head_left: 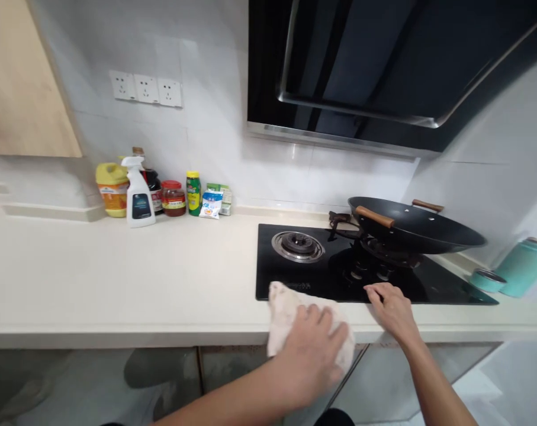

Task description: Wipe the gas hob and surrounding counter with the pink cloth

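Observation:
My left hand (pixel 315 343) grips a whitish cloth (pixel 282 310) at the front edge of the counter. The cloth's upper corner reaches the front edge of the black gas stove (pixel 330 290), and part of it hangs over the counter's edge. To the right, my right hand (pixel 390 307) rests by the stove's front edge with its fingers curled in and nothing visible in them. It is just below the stove's knobs (pixel 383 273). On the stove's left burner (pixel 298 245) no pot stands. A black wok (pixel 419 228) with wooden handles sits over the right burner.
Along the wall stand a yellow jug (pixel 112 189), a white spray bottle (pixel 139 198), a red-lidded jar (pixel 173 198), a green bottle (pixel 193 194) and a blue-white packet (pixel 211 204). A range hood (pixel 339 71) overhangs the stove. A turquoise canister (pixel 523 269) stands at right.

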### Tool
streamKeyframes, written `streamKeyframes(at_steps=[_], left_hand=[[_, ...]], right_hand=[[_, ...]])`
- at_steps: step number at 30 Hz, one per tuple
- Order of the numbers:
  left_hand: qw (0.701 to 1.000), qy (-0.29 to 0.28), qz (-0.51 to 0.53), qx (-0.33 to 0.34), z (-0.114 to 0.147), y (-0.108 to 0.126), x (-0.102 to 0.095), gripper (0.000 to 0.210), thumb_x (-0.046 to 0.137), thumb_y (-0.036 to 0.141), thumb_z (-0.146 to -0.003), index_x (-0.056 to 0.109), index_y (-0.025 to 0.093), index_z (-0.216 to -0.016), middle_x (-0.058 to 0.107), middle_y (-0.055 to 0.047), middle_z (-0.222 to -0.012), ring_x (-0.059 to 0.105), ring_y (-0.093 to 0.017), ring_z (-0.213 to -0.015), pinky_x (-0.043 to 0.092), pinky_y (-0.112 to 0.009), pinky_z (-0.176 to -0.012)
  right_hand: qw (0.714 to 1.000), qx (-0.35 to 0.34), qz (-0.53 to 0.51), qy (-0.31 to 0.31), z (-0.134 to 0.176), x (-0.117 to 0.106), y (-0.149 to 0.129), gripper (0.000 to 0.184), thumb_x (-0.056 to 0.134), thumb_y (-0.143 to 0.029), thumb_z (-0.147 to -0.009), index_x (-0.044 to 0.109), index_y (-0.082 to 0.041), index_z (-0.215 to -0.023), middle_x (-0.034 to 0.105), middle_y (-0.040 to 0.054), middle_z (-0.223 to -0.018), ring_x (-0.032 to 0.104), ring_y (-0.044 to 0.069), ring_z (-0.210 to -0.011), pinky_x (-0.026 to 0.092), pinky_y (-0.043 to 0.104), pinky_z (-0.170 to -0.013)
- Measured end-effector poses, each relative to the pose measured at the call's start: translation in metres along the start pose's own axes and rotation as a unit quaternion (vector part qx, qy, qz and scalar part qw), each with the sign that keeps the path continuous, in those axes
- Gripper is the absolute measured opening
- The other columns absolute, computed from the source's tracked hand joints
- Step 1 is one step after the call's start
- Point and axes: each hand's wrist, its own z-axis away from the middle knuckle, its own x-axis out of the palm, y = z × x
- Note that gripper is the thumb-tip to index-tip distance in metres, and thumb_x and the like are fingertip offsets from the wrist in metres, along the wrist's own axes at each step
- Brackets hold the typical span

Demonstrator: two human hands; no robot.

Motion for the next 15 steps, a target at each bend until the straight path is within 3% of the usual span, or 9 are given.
streamKeyframes(at_steps=[2,7,11,15], left_hand=[[0.997,0.013,-0.021,0.070,-0.022,0.019,0.008,0.051,0.062,0.050,-0.093,0.059,0.019,-0.133,0.056,-0.019,-0.135,0.056,-0.036,-0.112,0.046,-0.057,-0.094],[0.995,0.024,-0.014,0.094,-0.051,0.042,0.013,0.035,0.062,0.037,-0.098,0.059,0.021,-0.129,0.060,-0.010,-0.132,0.062,-0.025,-0.112,0.055,-0.046,-0.093],[0.996,0.029,-0.009,0.083,-0.043,0.031,0.008,0.035,0.063,0.037,-0.098,0.060,0.020,-0.128,0.060,-0.010,-0.131,0.063,-0.024,-0.111,0.056,-0.045,-0.093],[0.998,0.029,-0.010,0.056,-0.011,0.008,0.002,0.033,0.062,0.037,-0.098,0.060,0.022,-0.128,0.059,-0.011,-0.135,0.061,-0.025,-0.114,0.054,-0.046,-0.096]], right_hand=[[1.000,0.009,0.017,-0.015,0.000,0.001,0.003,0.044,0.035,-0.049,-0.095,0.073,-0.027,-0.099,0.069,0.0045,-0.113,0.060,0.026,-0.105,0.046,0.042,-0.093],[0.996,0.033,0.069,-0.038,-0.002,0.001,0.019,0.047,0.034,-0.047,-0.091,0.074,-0.026,-0.104,0.067,0.0072,-0.118,0.059,0.030,-0.105,0.047,0.045,-0.089],[0.995,0.024,0.091,-0.036,-0.001,0.002,0.025,0.048,0.034,-0.044,-0.089,0.073,-0.024,-0.109,0.066,0.0093,-0.119,0.059,0.030,-0.106,0.047,0.046,-0.094],[0.990,0.042,0.119,-0.062,0.000,0.002,0.026,0.051,0.033,-0.046,-0.088,0.071,-0.025,-0.114,0.064,0.0097,-0.124,0.060,0.033,-0.106,0.048,0.049,-0.091]])
